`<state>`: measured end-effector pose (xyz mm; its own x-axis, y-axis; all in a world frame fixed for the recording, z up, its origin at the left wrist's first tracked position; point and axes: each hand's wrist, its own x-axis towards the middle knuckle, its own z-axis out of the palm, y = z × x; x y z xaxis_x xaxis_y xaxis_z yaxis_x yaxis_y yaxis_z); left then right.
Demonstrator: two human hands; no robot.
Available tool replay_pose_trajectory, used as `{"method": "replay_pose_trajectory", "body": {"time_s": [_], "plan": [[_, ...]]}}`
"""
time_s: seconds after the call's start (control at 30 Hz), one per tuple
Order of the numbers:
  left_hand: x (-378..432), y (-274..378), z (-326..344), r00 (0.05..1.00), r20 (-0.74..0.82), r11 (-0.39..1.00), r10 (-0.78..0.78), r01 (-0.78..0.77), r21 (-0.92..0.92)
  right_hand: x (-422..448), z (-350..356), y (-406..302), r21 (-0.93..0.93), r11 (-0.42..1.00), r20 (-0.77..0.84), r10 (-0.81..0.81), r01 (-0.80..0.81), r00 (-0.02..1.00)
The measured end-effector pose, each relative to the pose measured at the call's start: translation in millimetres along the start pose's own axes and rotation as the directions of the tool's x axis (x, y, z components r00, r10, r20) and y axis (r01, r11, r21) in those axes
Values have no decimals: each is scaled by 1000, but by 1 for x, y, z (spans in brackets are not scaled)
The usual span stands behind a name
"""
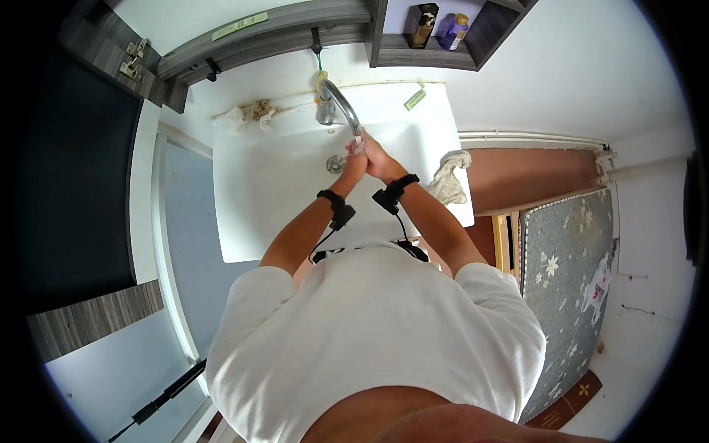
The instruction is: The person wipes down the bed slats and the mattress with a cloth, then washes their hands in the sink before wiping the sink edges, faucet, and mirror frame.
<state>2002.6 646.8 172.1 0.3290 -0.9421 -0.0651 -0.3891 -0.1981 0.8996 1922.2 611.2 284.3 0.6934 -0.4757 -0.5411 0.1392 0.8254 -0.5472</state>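
Under the spout of a chrome gooseneck faucet (pixel 346 105), my left hand (pixel 355 160) and my right hand (pixel 376 154) are pressed together. What looks like a short stream of water meets them at the spout's tip. The fingers overlap and blur, so their exact pose is hidden, and I make out no object between them. Both hands are above a white washbasin (pixel 266 194), a little to the right of its metal drain (pixel 335 164). Each wrist wears a black strap with a small box and a cable.
A crumpled cloth (pixel 450 177) hangs over the basin's right rim. On the back ledge lie a green packet (pixel 415 99) and a brownish scrap (pixel 265 109). Two bottles stand in the wall shelf (pixel 382 52). A flower-patterned grey board or mat (pixel 570 277) is at the right.
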Motion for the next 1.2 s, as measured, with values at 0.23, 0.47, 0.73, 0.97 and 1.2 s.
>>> {"method": "replay_pose_trajectory", "body": {"time_s": [0.23, 0.47, 0.73, 0.97, 1.2], "plan": [[-29, 54, -26, 931, 125, 787, 342, -357, 504, 20, -56, 5, 67, 997, 122, -52, 44, 991], [-31, -3, -113, 812, -33, 636, 583, -431, 640, -30, -63, -54, 45, 993, 29, -113, 111, 993], [-20, 48, -135, 788, 33, 592, 615, -489, 641, -78, -74, -55, -141, 986, -22, -92, 88, 996], [18, 63, -117, 870, -115, 784, 480, -367, 501, -85, -53, -18, -319, 947, -51, 7, -23, 999], [27, 72, -111, 931, -146, 869, 334, -244, 430, -93, -66, -2, -634, 772, -84, -22, -37, 996]]}}
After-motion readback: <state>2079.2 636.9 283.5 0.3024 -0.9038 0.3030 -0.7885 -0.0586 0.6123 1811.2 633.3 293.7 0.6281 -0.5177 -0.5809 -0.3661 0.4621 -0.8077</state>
